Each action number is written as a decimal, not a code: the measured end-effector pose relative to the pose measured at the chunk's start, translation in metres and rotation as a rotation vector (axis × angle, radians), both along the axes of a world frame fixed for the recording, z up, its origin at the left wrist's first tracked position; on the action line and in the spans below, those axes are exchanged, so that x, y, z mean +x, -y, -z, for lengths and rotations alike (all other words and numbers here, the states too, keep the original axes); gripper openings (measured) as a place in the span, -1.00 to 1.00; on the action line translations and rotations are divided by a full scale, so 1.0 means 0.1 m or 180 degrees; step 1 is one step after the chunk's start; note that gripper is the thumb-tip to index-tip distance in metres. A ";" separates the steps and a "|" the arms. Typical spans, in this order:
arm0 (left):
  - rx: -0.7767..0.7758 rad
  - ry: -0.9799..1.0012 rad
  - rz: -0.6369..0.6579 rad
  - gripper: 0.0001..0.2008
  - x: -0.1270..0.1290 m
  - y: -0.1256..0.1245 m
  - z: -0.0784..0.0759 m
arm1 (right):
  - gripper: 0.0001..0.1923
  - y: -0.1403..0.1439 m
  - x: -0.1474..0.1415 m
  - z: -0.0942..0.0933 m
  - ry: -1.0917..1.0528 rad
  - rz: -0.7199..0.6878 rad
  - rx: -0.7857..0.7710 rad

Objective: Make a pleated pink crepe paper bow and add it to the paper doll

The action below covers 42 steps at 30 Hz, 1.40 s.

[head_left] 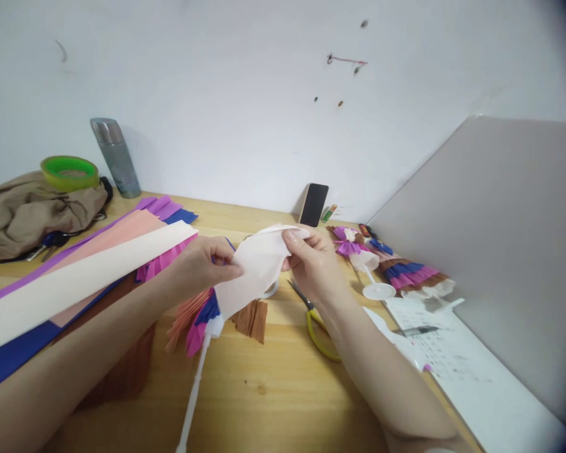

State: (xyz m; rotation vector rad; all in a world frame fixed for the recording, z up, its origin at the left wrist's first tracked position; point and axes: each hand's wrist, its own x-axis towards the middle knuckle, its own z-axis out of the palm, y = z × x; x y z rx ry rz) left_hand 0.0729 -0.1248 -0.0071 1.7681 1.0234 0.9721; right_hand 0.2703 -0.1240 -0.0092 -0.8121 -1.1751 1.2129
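A piece of white crepe paper (255, 270) is stretched between my two hands above the table. My left hand (212, 261) pinches its left edge between thumb and fingers. At its upper right corner, my right hand (314, 258) grips the paper with the thumb on top. Just below lies a white plastic stick (194, 390), its upper end by the paper's lower tip. Pleated pink, blue and peach crepe pieces (198, 324) sit near that end. A brown pleated piece (251, 319) is partly covered by the white paper.
Yellow-handled scissors (318, 333) lie by my right forearm. Long crepe strips (89, 270) are stacked at left. A bottle (116, 157), tape roll (70, 171) and phone (314, 204) stand farther back. Finished paper pieces (415, 277) and a notebook (476, 365) are at right.
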 end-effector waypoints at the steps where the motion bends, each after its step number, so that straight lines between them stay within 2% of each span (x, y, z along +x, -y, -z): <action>1: 0.0097 0.0059 0.0048 -0.85 0.00 0.01 0.00 | -0.70 0.00 0.01 -0.01 0.0006 0.0031 -0.0011; 3: -0.0096 0.0177 0.0264 -0.87 -0.02 0.03 -0.03 | -0.72 0.00 0.02 -0.02 0.0023 0.0120 -0.0020; 7: -0.0896 0.0168 0.0568 -0.90 -0.07 0.07 -0.08 | -0.76 -0.02 0.05 -0.03 0.0015 0.0311 -0.0025; 11: -0.1037 0.0258 0.0713 -0.92 -0.08 0.06 -0.11 | -0.77 -0.03 0.04 -0.02 0.0043 0.0364 0.0018; 15: -0.1111 0.0812 0.0641 -0.62 0.01 0.06 -0.05 | -0.76 0.02 -0.02 0.03 0.0330 0.0060 -0.0023; 20: -0.1284 0.1005 0.0491 -0.77 0.07 0.08 0.03 | -0.75 0.10 -0.10 0.05 0.0784 -0.0106 -0.0109; 26: -0.1118 0.1132 0.0097 -0.82 0.04 0.09 -0.03 | -0.69 0.08 -0.08 0.06 0.0847 -0.0265 -0.0130; 32: -0.0967 0.0817 0.0112 -0.80 0.00 0.05 -0.05 | -0.69 0.05 -0.04 0.06 0.0768 -0.0261 -0.0052; 36: -0.0732 0.0500 0.0050 -0.87 -0.02 0.06 -0.08 | -0.74 0.08 -0.03 0.01 0.0659 -0.0256 0.0049; 38: -0.0501 0.0477 -0.0095 -0.90 -0.02 0.10 -0.13 | -0.79 0.12 -0.03 -0.01 0.0732 -0.0140 0.0212; 42: 0.0025 0.0334 -0.0562 -0.91 0.00 0.26 -0.26 | -0.90 0.27 -0.06 -0.08 0.1012 0.0381 0.0671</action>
